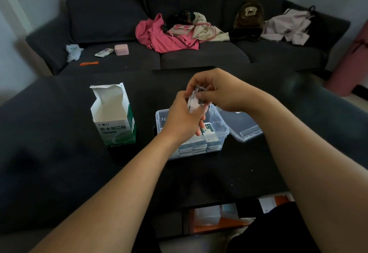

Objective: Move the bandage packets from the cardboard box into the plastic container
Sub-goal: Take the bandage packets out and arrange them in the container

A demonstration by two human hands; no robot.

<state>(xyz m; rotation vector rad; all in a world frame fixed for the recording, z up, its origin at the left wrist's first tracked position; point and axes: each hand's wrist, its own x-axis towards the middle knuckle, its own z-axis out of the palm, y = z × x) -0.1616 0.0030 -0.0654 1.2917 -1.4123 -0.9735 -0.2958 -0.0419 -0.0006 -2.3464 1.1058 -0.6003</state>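
Observation:
A white and green cardboard box [113, 117] stands upright on the black table, top flaps open. To its right is the clear plastic container [223, 128], lidless, with rows of bandage packets [199, 146] stacked inside. Above the container both hands pinch a small bunch of white bandage packets [194, 100]. My left hand [183, 119] grips them from below and my right hand [215, 89] holds their top end. My left hand hides part of the container's inside.
The container's clear lid [242, 125] lies just right of it. A dark sofa [199, 53] behind the table carries clothes, a pink case [121, 49] and a soft toy [250, 13]. Boxes sit in an open shelf [219, 219] under the table's near edge.

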